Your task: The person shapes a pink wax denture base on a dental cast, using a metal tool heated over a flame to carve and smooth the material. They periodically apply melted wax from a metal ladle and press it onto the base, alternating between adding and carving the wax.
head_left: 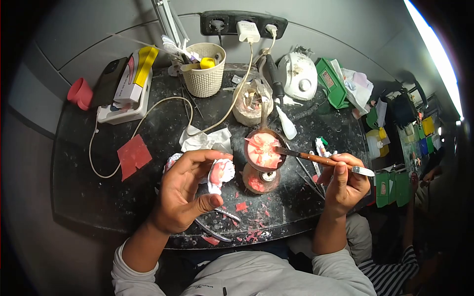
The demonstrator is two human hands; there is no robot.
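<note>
My left hand (190, 190) holds a white and pink dental cast (219, 173) between thumb and fingers, above the dark worktop (98, 192). My right hand (343, 182) grips a wooden-handled wax knife (316, 159). Its metal tip reaches into a small round pot of pink wax (261, 149), which sits on a burner stand (260, 180). The cast hangs just left of the pot.
Pink wax scraps (249, 232) and metal tools (217, 232) lie near the front edge. A red wax sheet (132, 155), crumpled tissue (205, 139), a woven cup of tools (205, 69), a glass jar (252, 101), a white motor unit (298, 74) and a power strip (242, 22) stand behind. Another person sits at the lower right.
</note>
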